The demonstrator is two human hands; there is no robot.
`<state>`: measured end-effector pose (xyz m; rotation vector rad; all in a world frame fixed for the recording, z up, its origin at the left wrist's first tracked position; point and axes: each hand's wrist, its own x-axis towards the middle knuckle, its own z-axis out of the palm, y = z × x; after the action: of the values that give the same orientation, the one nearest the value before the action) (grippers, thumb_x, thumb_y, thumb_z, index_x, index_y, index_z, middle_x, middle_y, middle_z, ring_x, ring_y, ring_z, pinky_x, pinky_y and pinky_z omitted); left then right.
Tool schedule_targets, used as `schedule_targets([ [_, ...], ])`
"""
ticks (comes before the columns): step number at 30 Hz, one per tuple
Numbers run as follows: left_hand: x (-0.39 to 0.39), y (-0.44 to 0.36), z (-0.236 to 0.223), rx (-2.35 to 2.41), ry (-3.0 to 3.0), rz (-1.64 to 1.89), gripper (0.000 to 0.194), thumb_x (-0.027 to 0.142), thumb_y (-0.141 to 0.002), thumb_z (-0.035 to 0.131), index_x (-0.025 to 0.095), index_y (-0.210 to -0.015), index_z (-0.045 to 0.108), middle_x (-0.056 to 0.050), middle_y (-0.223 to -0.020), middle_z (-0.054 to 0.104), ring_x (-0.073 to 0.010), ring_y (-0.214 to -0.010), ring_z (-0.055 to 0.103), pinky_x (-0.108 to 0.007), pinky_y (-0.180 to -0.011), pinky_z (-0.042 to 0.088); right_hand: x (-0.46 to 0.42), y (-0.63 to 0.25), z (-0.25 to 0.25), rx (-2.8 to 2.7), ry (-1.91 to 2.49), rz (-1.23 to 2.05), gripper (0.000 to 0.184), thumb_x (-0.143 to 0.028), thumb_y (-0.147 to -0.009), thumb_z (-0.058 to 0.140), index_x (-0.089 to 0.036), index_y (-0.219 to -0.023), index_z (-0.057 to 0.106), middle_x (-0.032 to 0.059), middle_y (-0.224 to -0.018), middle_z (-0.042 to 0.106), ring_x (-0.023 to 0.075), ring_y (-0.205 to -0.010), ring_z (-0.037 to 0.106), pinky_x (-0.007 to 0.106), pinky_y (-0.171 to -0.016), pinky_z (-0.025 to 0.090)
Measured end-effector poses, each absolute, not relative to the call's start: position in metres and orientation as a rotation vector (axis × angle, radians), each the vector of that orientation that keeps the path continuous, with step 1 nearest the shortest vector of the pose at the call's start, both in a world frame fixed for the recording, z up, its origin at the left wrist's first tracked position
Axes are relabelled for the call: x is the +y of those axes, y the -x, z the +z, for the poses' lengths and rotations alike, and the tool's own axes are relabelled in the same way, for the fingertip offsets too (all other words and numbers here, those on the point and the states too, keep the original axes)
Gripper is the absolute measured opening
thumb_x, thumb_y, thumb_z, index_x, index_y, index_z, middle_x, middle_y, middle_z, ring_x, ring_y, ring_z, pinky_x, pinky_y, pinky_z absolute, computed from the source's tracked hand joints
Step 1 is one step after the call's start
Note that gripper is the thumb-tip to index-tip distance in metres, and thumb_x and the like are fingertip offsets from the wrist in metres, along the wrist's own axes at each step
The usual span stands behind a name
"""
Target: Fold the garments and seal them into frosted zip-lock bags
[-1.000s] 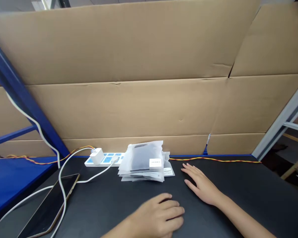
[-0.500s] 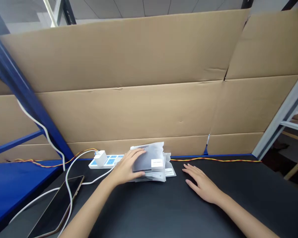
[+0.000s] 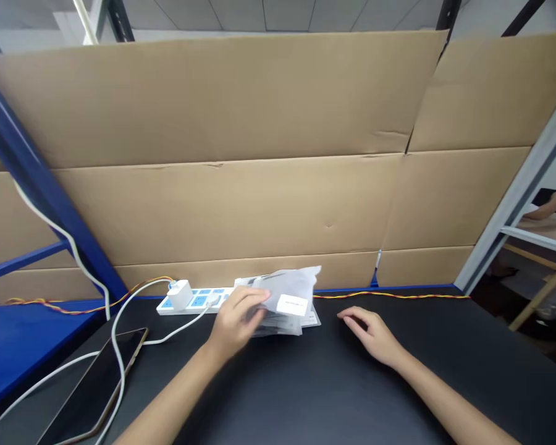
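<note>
A stack of frosted plastic bags with dark contents and white labels lies at the back of the black table. My left hand grips the top bag at its left side and has it tilted up off the stack. To the right of the stack, my right hand rests on the table with its fingers loosely spread and holds nothing.
A white and blue power strip with a white charger lies left of the bags. A white cable runs to a dark phone at the front left. Cardboard sheets wall off the back. A red-yellow wire runs along the rear edge.
My left hand went from the table's front to the stack, took hold of the top bag and lifted its edge. My right hand rose slightly and its fingers curled a little.
</note>
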<state>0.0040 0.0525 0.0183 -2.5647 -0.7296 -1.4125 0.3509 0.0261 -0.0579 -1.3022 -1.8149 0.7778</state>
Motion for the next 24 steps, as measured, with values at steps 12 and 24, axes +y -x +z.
schedule_targets([
  [12, -0.028, -0.080, -0.039, -0.134, 3.248, -0.778, 0.017, 0.033, -0.100, 0.051, 0.024, -0.109, 0.062, -0.001, -0.105, 0.075, -0.0187, -0.087, 0.064, -0.032, -0.081, 0.046, 0.005, -0.340, -0.050, -1.876, 1.265, 1.499, 0.035, -0.045, -0.085, 0.066, -0.019, -0.109, 0.066, -0.0031, -0.072, 0.062, 0.0089, -0.048, 0.055, 0.017, -0.040, 0.039],
  [24, -0.004, -0.064, -0.040, -1.361, 3.418, -0.974, 0.023, 0.025, -0.090, 0.060, 0.023, -0.113, 0.058, -0.003, -0.102, 0.060, -0.0172, -0.089, 0.056, -0.026, -0.082, 0.044, -0.009, -0.325, -0.040, -1.992, 1.109, 1.463, 0.005, -0.013, -0.073, 0.064, -0.016, -0.075, 0.061, -0.0064, -0.062, 0.053, 0.0085, -0.057, 0.045, 0.019, -0.055, 0.036],
])
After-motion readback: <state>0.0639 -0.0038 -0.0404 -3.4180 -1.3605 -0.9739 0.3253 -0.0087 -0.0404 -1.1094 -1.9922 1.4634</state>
